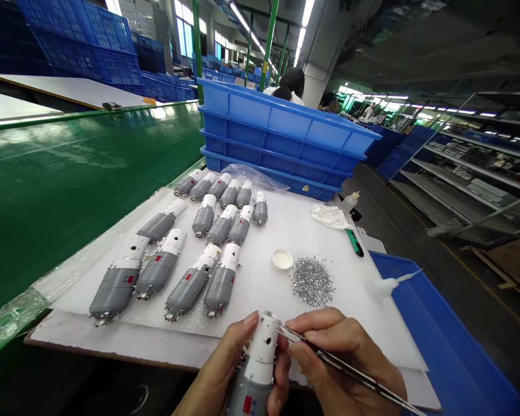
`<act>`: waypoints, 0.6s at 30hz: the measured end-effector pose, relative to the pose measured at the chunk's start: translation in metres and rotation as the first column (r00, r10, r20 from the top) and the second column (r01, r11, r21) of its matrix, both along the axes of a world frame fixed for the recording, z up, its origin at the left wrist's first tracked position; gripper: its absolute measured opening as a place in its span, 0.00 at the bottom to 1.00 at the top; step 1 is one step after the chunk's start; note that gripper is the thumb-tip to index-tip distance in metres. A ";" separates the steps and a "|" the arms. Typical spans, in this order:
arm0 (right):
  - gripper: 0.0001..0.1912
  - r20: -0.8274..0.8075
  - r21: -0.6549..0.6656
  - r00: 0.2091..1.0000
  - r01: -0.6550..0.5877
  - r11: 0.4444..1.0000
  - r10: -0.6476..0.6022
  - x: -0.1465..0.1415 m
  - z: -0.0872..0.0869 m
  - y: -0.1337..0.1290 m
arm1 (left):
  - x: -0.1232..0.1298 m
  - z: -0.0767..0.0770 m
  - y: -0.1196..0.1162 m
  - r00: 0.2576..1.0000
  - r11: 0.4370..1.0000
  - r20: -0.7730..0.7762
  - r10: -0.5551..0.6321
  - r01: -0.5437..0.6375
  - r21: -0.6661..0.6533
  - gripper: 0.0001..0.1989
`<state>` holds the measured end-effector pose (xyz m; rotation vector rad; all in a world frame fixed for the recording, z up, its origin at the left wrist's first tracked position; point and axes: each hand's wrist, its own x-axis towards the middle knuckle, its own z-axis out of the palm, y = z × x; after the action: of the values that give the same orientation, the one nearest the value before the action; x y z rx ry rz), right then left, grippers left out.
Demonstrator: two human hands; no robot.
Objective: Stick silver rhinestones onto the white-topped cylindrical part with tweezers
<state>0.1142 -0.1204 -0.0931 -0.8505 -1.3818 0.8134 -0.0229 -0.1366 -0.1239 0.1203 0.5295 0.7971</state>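
Observation:
Near the bottom middle, my left hand (pixel 219 370) is wrapped round a grey-and-white model spacecraft (pixel 260 361) with a small red flag mark, its white end pointing up and away from me. A pair of metal tweezers (pixel 351 368) is pinched in my right hand (pixel 351 358). The tweezers' tips are at the right side of the white section; whether they hold a small part I cannot tell. Beyond my hands lies a pile of tiny silvery parts (pixel 312 281), with a small white round dish (pixel 282 260) beside it. Several similar model spacecraft (pixel 190 289) lie on the white foam sheet (pixel 260 283) to the left.
Stacked blue crates (pixel 277 138) stand at the table's far edge. At right are a white cloth (pixel 329 216), a green-handled tool (pixel 355 242), a white nozzle bottle (pixel 385 285) and a blue bin (pixel 450 346). A green conveyor belt (pixel 91 167) runs along the left.

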 end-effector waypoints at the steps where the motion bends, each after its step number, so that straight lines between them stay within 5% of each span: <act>1: 0.10 0.024 0.035 0.999 -0.031 0.999 0.030 0.003 0.000 0.004 | 0.001 0.001 0.002 1.000 1.000 0.011 -0.023 0.023 0.009 0.32; 7: 0.13 0.302 0.206 0.947 -0.179 0.962 0.112 0.016 0.008 0.021 | 0.006 0.009 0.009 0.996 0.994 -0.069 -0.065 0.070 0.081 0.31; 18: 0.10 0.382 0.262 0.922 -0.172 0.949 0.062 0.014 0.012 0.019 | 0.006 0.010 0.002 0.992 0.993 -0.103 -0.067 0.057 -0.099 0.36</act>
<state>0.1279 -0.1011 -0.0815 -0.7140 -1.8521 0.5324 -0.0168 -0.1345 -0.1138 0.0903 0.6608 0.7056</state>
